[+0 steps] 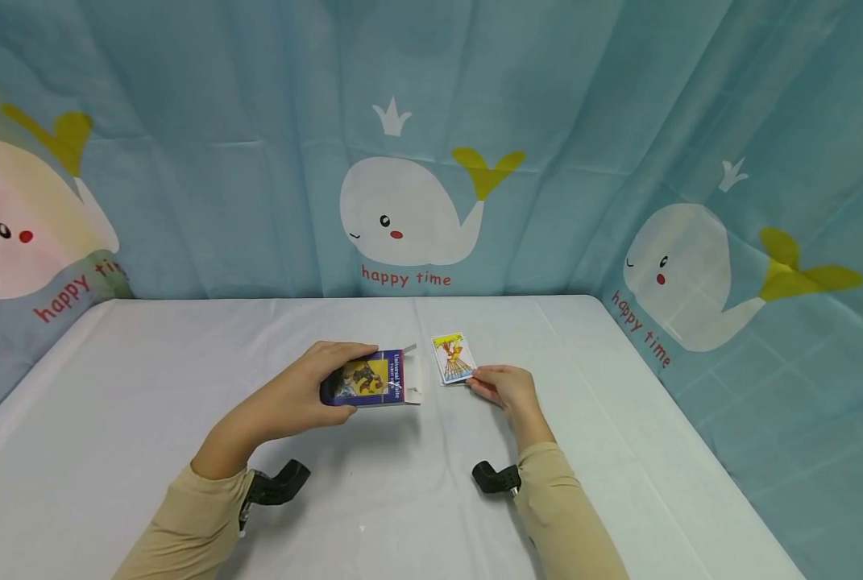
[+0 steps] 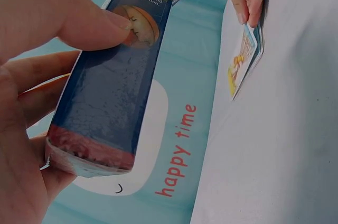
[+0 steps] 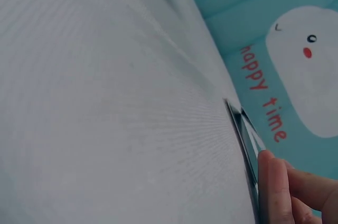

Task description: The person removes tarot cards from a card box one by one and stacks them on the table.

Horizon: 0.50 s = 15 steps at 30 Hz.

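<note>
My left hand [image 1: 302,393] grips a blue tarot card box [image 1: 364,377] with a yellow picture, holding it on its side above the table. The white end flap [image 1: 412,374] stands open toward the right. In the left wrist view the thumb [image 2: 100,26] presses on the narrow blue side of the box [image 2: 105,97]. To the right of the box, my right hand [image 1: 509,390] pinches the lower right corner of illustrated tarot cards [image 1: 452,357]. From the right wrist the cards [image 3: 243,139] appear edge-on, with a gap between them at one end; their exact number is unclear.
A white cloth covers the table [image 1: 620,483]. Behind it and along the sides hangs a blue curtain [image 1: 257,201] with printed whales. Black wrist mounts [image 1: 279,483] jut out from both beige sleeves [image 1: 562,499].
</note>
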Motion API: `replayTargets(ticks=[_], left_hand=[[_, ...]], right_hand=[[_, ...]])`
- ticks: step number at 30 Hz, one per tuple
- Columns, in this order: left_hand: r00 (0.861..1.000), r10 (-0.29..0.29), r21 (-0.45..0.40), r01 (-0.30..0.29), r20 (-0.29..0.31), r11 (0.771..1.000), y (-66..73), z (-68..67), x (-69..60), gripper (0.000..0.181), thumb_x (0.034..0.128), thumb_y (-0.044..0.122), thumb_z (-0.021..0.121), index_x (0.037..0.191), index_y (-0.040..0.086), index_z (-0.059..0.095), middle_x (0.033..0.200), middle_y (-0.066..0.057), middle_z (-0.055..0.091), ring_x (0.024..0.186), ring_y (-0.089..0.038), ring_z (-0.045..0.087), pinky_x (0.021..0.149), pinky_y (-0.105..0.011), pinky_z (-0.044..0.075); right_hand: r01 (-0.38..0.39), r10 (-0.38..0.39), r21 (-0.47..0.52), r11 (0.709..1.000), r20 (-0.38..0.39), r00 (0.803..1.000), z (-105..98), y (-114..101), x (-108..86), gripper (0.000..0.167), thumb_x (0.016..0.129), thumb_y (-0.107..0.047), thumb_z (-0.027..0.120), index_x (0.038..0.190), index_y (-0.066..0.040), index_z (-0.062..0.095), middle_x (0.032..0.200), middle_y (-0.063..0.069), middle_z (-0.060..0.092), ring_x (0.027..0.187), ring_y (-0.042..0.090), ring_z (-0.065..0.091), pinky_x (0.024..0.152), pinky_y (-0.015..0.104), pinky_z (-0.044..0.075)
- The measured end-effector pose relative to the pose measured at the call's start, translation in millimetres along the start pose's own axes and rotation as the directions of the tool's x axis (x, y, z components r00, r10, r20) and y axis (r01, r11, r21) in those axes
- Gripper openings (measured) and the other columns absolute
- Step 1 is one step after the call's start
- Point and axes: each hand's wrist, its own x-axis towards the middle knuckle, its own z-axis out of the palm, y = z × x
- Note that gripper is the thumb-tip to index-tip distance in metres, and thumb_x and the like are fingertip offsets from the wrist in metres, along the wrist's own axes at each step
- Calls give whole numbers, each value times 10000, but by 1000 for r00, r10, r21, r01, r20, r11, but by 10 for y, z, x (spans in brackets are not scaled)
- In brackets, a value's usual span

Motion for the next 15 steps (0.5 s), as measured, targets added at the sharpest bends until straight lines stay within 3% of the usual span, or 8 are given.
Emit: replayTargets(ticks=[15], left_hand=[[1000,-7,-12,7,8,1000,9,9,-2,733,802,85,773,1470,184,486,1441,-96,513,1250,-274,463,931,-462,479]], right_hand=[[25,-26,-37,999,-21,999,26,32,-12,289,904,67,636,1179,153,616,816,91,702,675,122,716,657,208,570]])
